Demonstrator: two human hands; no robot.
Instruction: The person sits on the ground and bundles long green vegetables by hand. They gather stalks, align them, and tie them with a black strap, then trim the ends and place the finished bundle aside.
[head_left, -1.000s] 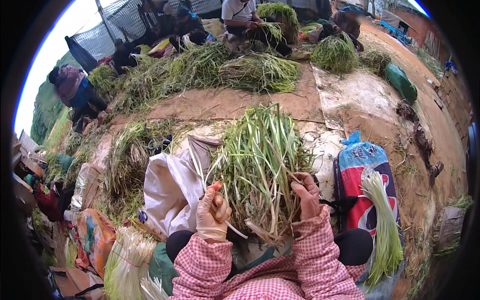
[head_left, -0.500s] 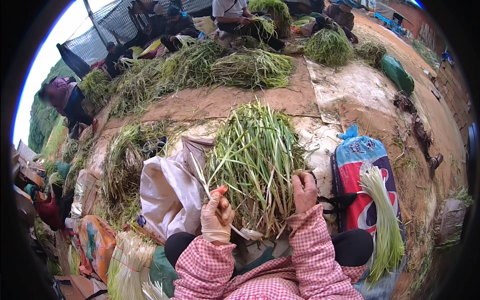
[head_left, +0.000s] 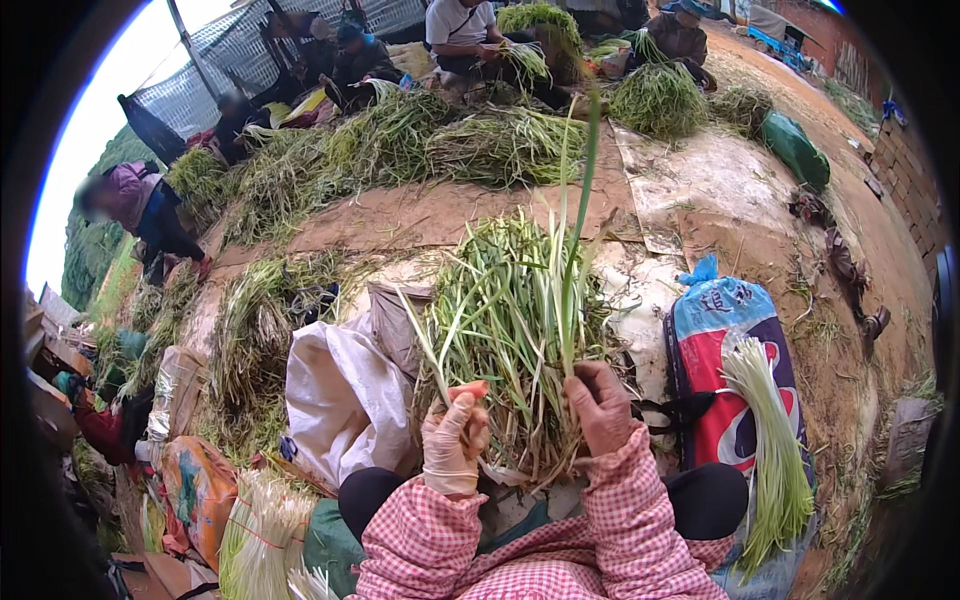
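Note:
My left hand (head_left: 455, 440), in a thin pale glove with orange at a fingertip, is closed on a pale stalk (head_left: 428, 360) that leans up to the left. My right hand (head_left: 600, 410), bare, pinches a long green leafy stalk (head_left: 568, 300) that stands almost upright. Both hands are at the near part of a loose heap of green leafy stalks (head_left: 485, 290), one at either side. Pink checked sleeves cover my forearms.
A white sack (head_left: 335, 390) lies left, beside more heaps (head_left: 245, 350) and a tied pale bundle (head_left: 260, 530). A printed sack (head_left: 705, 320) with pale-green stalks (head_left: 770, 470) lies right. Several people (head_left: 455, 30) sit among heaps at the back; another (head_left: 150, 210) bends at left.
My right hand has drawn a long green stalk upright out of the heap. My left hand still holds a pale stalk and has shifted slightly right. The bending person at left has leaned further down.

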